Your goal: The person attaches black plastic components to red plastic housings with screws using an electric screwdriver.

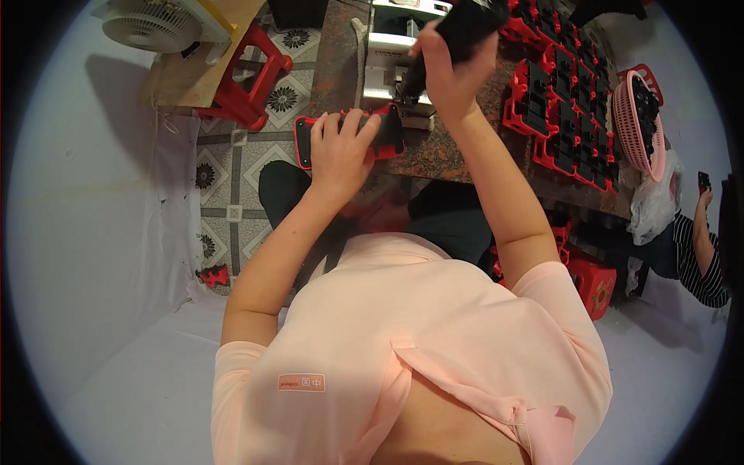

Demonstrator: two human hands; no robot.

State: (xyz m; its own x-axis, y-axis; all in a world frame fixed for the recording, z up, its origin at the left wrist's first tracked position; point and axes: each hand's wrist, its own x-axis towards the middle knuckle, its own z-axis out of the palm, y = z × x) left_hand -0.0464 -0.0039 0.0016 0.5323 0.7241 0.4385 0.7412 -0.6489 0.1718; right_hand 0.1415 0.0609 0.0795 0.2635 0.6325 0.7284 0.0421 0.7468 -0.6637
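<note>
My left hand (341, 155) lies over a red and black plastic housing (387, 132), fingers bent across its black top, gripping it at the table's near edge. Small round holes or screws show at the housing's corners. Raised to the right of it, my right hand (459, 77) is closed round a black power screwdriver (474, 29). The tool slants down and left, and its narrow front end hangs above the table, apart from the housing. My right hand is slightly blurred, and part of the tool lies behind the fingers.
A white and metal machine (388, 66) stands beyond the housing. Rows of red and black housings (570, 108) cover the table's right side. A pink basket (652, 147) holds black parts. At left are a fan (151, 27) and red stool (260, 85). Another person's striped sleeve (697, 256) shows far right.
</note>
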